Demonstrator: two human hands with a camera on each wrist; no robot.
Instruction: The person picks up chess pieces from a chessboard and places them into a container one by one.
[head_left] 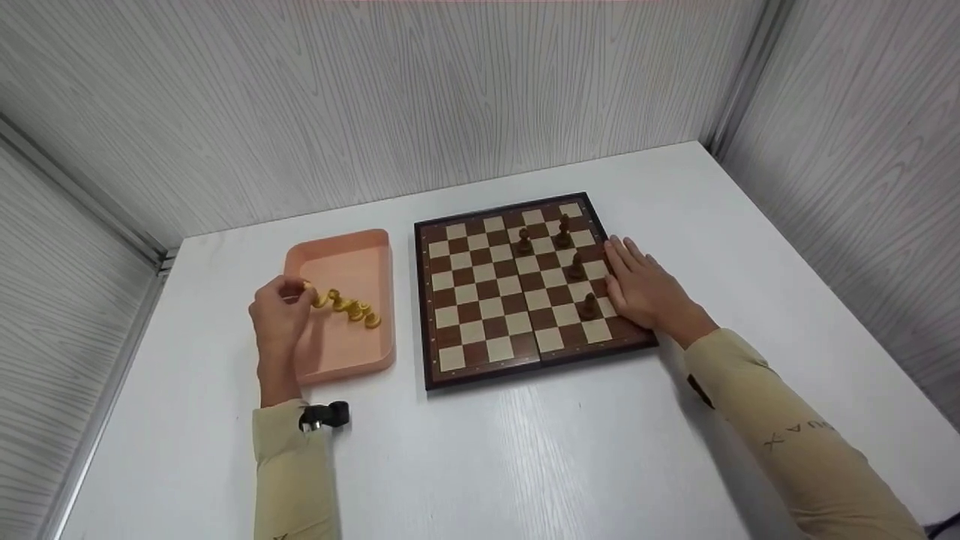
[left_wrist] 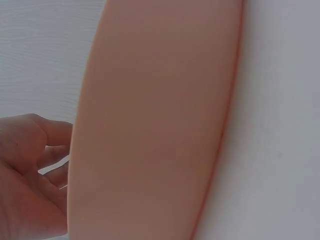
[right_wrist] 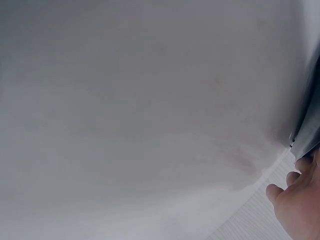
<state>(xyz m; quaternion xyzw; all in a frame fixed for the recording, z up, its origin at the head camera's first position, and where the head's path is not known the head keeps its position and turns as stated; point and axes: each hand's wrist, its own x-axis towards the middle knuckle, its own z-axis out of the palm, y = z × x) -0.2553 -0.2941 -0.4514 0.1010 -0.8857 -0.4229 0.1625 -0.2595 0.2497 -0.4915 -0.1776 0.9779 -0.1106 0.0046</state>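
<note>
Over the left side of the pink tray, my left hand has its fingers bent and pinches a yellow chess piece at the fingertips. More yellow chess pieces lie in a loose row inside the tray, close to that hand. In the left wrist view, the tray wall covers part of the hand and hides the pinched piece. My right hand rests flat, fingers extended, on the right edge of the chessboard. Several dark chess pieces stand upright on the board's right half.
Both tray and board lie on a white table, the tray left of the board with a narrow gap between them. Wood-grained panels rise behind the table and at both sides.
</note>
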